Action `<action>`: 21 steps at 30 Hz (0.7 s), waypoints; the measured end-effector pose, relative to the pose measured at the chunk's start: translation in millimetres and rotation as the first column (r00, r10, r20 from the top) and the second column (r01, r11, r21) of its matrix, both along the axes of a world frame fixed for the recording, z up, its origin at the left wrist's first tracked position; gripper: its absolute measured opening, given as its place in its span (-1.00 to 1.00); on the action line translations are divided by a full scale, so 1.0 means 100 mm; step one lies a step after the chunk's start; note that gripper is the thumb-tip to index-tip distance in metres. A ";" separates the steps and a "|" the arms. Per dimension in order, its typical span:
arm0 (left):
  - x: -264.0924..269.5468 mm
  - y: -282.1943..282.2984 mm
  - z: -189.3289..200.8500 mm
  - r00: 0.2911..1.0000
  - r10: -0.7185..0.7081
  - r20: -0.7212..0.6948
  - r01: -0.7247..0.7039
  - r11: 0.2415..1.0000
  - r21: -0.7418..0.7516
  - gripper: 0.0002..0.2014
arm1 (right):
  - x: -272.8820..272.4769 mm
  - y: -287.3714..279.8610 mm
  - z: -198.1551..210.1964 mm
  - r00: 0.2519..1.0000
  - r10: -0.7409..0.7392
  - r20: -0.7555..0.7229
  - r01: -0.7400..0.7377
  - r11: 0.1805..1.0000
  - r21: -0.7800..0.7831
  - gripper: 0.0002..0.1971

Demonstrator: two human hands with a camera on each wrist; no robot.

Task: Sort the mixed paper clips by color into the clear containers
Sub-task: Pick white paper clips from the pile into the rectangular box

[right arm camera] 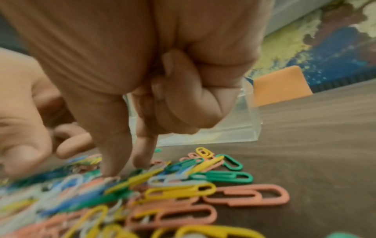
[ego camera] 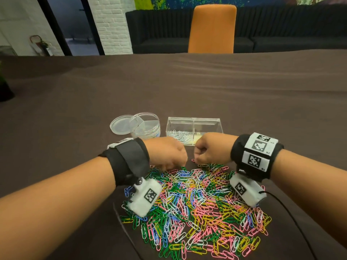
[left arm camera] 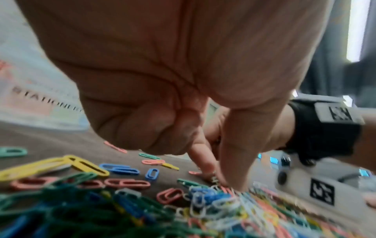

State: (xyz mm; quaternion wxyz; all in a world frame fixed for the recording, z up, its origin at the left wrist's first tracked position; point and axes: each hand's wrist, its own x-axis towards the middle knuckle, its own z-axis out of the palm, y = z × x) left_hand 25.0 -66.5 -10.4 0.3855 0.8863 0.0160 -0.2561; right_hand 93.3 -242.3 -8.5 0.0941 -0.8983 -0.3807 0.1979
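Note:
A heap of mixed paper clips (ego camera: 195, 207) in green, yellow, pink, blue and white lies on the brown cloth. Both hands work at its far edge. My left hand (left arm camera: 221, 180) points index finger and thumb down, and their tips pinch a small white clip (left arm camera: 214, 179); its other fingers are curled. My right hand (right arm camera: 126, 167) also points thumb and index down onto the clips, a small gap between the tips, the rest curled. Whether it holds a clip is hidden. Just behind the hands stands a clear rectangular box (ego camera: 206, 121) with white clips (ego camera: 179, 136) in its left half.
A round clear divided container (ego camera: 148, 135) stands left of the box, its lid (ego camera: 120, 126) leaning beside it. A black cable (ego camera: 293, 218) runs from my right wrist along the table. An orange chair (ego camera: 213, 29) stands at the far edge.

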 end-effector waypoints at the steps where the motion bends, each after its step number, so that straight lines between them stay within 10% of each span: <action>1: 0.00 0.00 0.00 0.990 -0.111 0.083 0.092 0.975 0.203 -0.85 | -0.02 0.03 -0.01 1.000 0.013 0.020 -0.013 1.000 -0.019 -0.87; 4: -0.07 -0.05 -0.03 0.947 -0.276 0.164 0.172 0.867 0.467 -0.65 | -0.08 0.14 -0.07 0.995 0.095 0.031 -0.090 0.986 -0.139 -0.85; 10: -0.16 -0.20 -0.10 0.927 -0.331 0.178 0.207 0.846 0.492 -0.72 | -0.06 0.12 -0.02 0.998 0.062 -0.033 -0.065 0.994 -0.086 -0.91; 14: -0.14 -0.02 -0.05 0.953 -0.231 0.196 0.149 0.921 0.360 -0.85 | 0.05 -0.06 0.06 0.959 -0.064 -0.276 0.091 0.992 0.087 -0.92; 18: -0.11 0.20 0.02 0.995 -0.031 0.095 0.028 0.999 0.028 -0.82 | 0.10 -0.21 0.10 0.716 -0.113 -0.689 0.367 0.901 0.233 -0.85; 21: -0.10 0.30 0.03 0.996 0.081 -0.020 -0.084 0.982 -0.170 -0.90 | 0.11 -0.22 0.13 0.690 -0.164 -0.705 0.413 0.889 0.197 -0.88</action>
